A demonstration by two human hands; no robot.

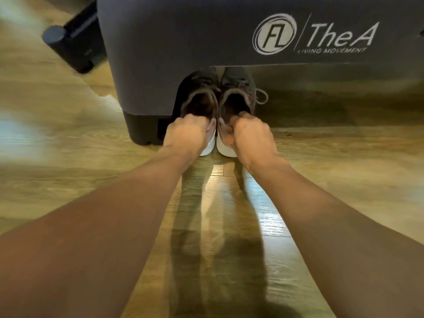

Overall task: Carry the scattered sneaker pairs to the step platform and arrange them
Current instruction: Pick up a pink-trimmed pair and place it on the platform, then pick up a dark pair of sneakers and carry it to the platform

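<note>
A pair of dark grey sneakers with white soles stands side by side on the wood floor, toes tucked under the grey step platform (183, 42). My left hand (188, 131) grips the heel of the left sneaker (197, 97). My right hand (250, 134) grips the heel of the right sneaker (238, 97), fingers curled into its opening. A loose lace loop shows beside the right sneaker. The toes are hidden under the platform's top.
The platform carries a white logo (314, 35) on its front and rests on a black foot (142, 129) at its left end. A dark cylindrical object (68, 44) lies on the floor at the back left. Wood floor (344, 168) spreads around.
</note>
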